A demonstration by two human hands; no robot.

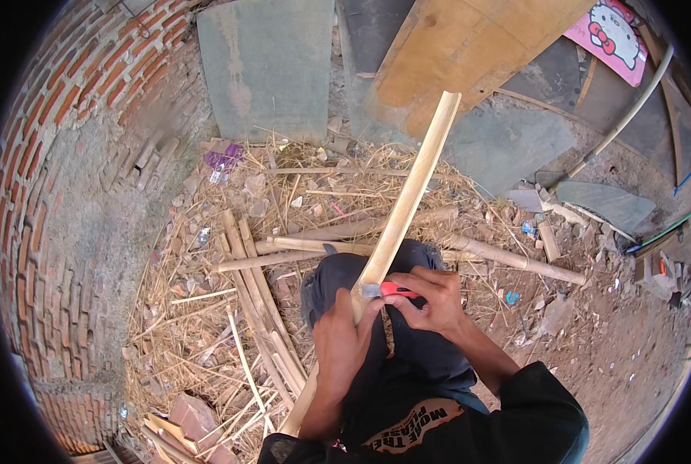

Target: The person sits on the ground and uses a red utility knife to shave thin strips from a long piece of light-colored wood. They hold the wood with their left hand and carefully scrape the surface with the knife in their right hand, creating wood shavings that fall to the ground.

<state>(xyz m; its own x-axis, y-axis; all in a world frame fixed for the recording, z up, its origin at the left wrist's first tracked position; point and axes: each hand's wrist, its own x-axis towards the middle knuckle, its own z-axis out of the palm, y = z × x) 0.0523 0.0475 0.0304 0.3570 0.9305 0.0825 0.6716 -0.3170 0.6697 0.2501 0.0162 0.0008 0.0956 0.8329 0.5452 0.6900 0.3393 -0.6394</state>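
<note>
A long split piece of bamboo (416, 184) slants up and away from my lap, its pale hollow inner face showing. My left hand (338, 340) is closed round its lower part, just above my dark-trousered thigh. In my right hand (432, 300) is a red utility knife (396, 289), with the fingers and thumb closed on its handle. The knife's short grey blade lies against the bamboo's right edge, close to my left thumb. The lower end of the bamboo passes behind my left wrist and shows again beside the forearm.
Split bamboo strips (254, 282) lie on the littered ground to the left, and a bamboo pole (515, 259) lies to the right. Straw and shavings (179, 309) spread around. A brick wall (59, 255) rises at left; grey panels (272, 73) and a brown board (469, 50) lean beyond.
</note>
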